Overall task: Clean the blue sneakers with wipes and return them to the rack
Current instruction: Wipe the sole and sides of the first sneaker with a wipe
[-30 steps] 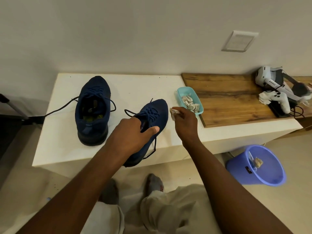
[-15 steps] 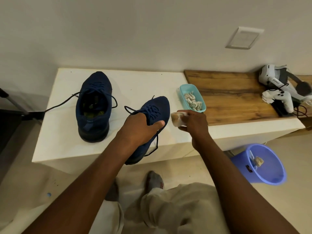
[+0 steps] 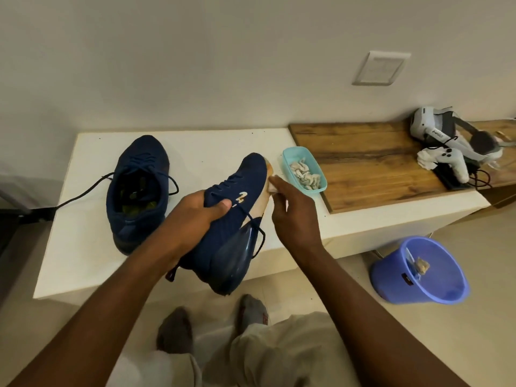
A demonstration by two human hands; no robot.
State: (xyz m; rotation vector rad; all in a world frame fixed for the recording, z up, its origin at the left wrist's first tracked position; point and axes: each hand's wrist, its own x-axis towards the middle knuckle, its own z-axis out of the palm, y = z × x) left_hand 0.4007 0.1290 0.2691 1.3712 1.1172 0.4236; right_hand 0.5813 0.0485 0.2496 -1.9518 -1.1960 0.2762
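One blue sneaker (image 3: 138,188) stands upright on the white bench (image 3: 69,247), laces loose. My left hand (image 3: 199,209) grips the second blue sneaker (image 3: 231,230) at its laced top and holds it tilted on its side above the bench edge, with its pale sole edge turned right. My right hand (image 3: 293,208) presses a white wipe (image 3: 272,187) against that sole edge near the toe. A teal tray (image 3: 321,181) with several crumpled wipes sits just right of the toe.
A wooden board (image 3: 368,163) covers the bench's right part, carrying a white headset and controller (image 3: 452,152) with cables. A blue bin (image 3: 418,270) with a used wipe stands on the floor at the right. A black cable (image 3: 81,195) trails left. My legs are below.
My left hand lifted the right sneaker and rolled it onto its side, exposing the sole edge. My right hand brought the wipe against it.
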